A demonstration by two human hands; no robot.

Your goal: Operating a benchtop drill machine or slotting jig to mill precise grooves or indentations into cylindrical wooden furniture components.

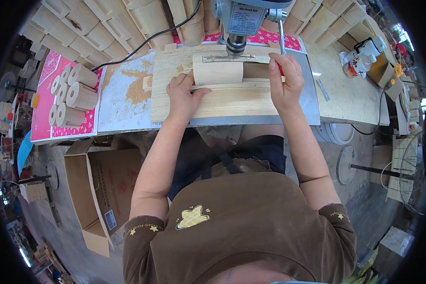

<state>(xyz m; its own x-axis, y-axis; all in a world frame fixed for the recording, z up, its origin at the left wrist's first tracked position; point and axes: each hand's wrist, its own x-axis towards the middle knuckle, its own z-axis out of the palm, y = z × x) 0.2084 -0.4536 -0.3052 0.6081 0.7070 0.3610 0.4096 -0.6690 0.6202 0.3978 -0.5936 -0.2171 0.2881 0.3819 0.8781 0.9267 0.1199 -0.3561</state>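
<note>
A pale wooden cylinder (217, 72) lies sideways in a wooden jig (222, 102) under a small bench drill (244, 21). My left hand (182, 96) grips the cylinder's left end, its thumb stretched along the near side. The drill's chuck (235, 46) hangs just above the far side of the cylinder, where a slotted wooden strip (229, 59) lies. Whether the bit touches the wood is too small to tell. My right hand (287, 81) is closed around the lower end of the drill's metal lever (282, 38), right of the cylinder.
Several hollow wooden cylinders (82, 97) lie at the left on a pink sheet (42, 125). More wooden pieces (94, 28) are stacked along the back, with a black cable (149, 40) in front. Sawdust (136, 85) covers part of the table. Bottles (359, 64) stand at right; a cardboard box (102, 189) is below left.
</note>
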